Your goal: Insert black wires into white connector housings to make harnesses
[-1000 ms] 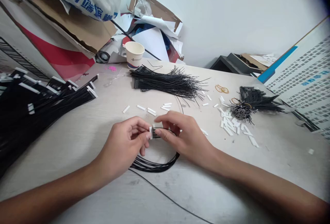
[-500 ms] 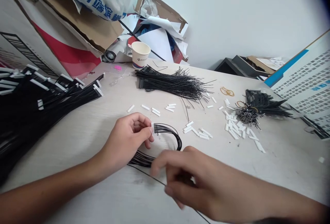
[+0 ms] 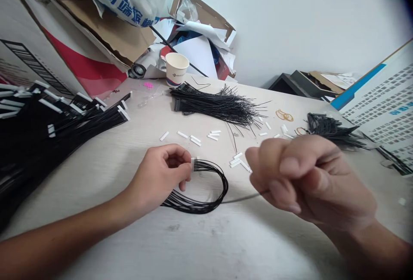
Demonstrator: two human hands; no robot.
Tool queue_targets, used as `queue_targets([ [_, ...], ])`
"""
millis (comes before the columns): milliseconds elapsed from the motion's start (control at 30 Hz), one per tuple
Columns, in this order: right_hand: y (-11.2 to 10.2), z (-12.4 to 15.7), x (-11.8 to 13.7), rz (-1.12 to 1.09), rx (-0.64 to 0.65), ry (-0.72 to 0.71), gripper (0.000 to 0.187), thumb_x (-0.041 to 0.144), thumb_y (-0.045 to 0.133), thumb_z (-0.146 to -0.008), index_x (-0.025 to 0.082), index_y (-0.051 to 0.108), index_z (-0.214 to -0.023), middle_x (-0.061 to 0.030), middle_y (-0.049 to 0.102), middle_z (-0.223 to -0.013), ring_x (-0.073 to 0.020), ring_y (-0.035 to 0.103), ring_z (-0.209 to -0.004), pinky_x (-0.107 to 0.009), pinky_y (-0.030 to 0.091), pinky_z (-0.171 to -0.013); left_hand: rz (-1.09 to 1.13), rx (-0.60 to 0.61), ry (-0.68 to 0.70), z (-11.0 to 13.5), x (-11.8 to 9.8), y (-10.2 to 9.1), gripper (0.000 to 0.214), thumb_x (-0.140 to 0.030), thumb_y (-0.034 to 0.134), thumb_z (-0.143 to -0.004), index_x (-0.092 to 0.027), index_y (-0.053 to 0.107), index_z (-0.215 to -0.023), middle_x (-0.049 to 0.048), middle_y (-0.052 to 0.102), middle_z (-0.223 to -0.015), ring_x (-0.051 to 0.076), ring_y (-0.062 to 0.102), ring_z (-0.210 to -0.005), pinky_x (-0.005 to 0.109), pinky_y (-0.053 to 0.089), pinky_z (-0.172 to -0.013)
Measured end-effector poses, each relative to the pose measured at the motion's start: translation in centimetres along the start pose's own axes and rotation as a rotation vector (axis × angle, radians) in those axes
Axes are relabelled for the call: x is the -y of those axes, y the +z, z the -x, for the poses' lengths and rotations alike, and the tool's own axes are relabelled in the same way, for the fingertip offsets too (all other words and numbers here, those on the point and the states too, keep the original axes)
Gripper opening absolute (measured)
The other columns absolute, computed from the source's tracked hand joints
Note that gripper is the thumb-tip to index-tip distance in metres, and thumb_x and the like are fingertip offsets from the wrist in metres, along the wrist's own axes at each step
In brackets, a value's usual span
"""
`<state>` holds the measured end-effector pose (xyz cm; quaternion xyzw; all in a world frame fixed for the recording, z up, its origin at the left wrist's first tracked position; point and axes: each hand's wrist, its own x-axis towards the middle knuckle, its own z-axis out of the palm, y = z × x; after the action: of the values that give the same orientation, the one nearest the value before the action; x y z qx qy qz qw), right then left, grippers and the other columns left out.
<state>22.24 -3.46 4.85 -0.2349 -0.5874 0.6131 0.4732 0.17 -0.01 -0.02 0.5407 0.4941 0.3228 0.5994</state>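
My left hand pinches a small white connector between thumb and fingers. A bundle of thin black wires runs from that connector and loops on the table beneath the hand. My right hand is raised close to the camera, right of the loop. Its fingers are closed on a single black wire that stretches left toward the loop.
Loose white connectors lie scattered mid-table. A pile of black wires lies behind them, another bundle at the right, and finished harnesses at the left. A paper cup, cardboard boxes and rubber bands stand farther back.
My right hand left the connector, dropped to the table's near edge, took a single wire, and has now risen to the right with it. My left hand kept its pinch.
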Motion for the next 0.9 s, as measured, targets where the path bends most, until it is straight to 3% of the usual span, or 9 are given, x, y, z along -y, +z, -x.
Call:
queue_targets([
  [167, 0.3, -0.7, -2.4, 0.322, -0.221, -0.007, 0.01, 0.022, 0.061, -0.092, 0.024, 0.071, -0.095, 0.0027, 0.06, -0.06, -0.0077, 0.05, -0.05, -0.02, 0.036, -0.044, -0.041, 0.024, -0.016, 0.1, -0.3, 0.0, 0.004, -0.014, 0.063, -0.073, -0.017, 0.061, -0.071, -0.0047, 0.06, -0.055, 0.007, 0.051, -0.043, 0.019, 0.044, -0.045],
  [333, 0.6, -1.7, -5.1, 0.683, -0.22, 0.049, 0.009, 0.019, 0.066, -0.085, 0.015, 0.072, -0.078, 0.0, 0.065, -0.061, -0.0066, 0.046, -0.049, -0.02, 0.035, -0.044, -0.071, 0.036, -0.02, 0.2, -0.4, -0.1, 0.004, -0.014, 0.062, -0.073, -0.017, 0.061, -0.07, -0.0049, 0.061, -0.054, 0.007, 0.052, -0.043, 0.019, 0.044, -0.045],
  [433, 1.1, -1.6, -5.5, 0.66, -0.22, 0.123, 0.01, 0.018, 0.066, -0.082, 0.013, 0.072, -0.076, -0.002, 0.067, -0.062, -0.0077, 0.049, -0.051, -0.02, 0.037, -0.045, -0.078, 0.041, -0.02, 0.1, -0.5, 0.0, 0.003, -0.015, 0.063, -0.072, -0.017, 0.061, -0.07, -0.005, 0.06, -0.054, 0.007, 0.051, -0.043, 0.019, 0.044, -0.045],
  [600, 1.6, -1.6, -5.5, 0.645, -0.268, 0.192, 0.009, 0.015, 0.064, -0.078, 0.013, 0.069, -0.071, 0.0019, 0.056, -0.053, -0.0069, 0.041, -0.047, -0.02, 0.031, -0.043, -0.074, 0.045, -0.024, 0.2, -0.7, 0.2, 0.004, -0.015, 0.063, -0.072, -0.017, 0.061, -0.07, -0.0052, 0.059, -0.054, 0.007, 0.05, -0.042, 0.019, 0.044, -0.044],
  [900, 1.8, -1.7, -6.0, 0.522, -0.262, 0.238, 0.008, 0.016, 0.063, -0.076, 0.015, 0.065, -0.068, 0.0026, 0.053, -0.054, -0.0077, 0.042, -0.049, -0.021, 0.032, -0.045, -0.066, 0.083, -0.033, 0.5, -0.7, 0.2, 0.005, -0.014, 0.063, -0.072, -0.017, 0.063, -0.068, -0.0047, 0.059, -0.055, 0.007, 0.051, -0.044, 0.019, 0.044, -0.045],
])
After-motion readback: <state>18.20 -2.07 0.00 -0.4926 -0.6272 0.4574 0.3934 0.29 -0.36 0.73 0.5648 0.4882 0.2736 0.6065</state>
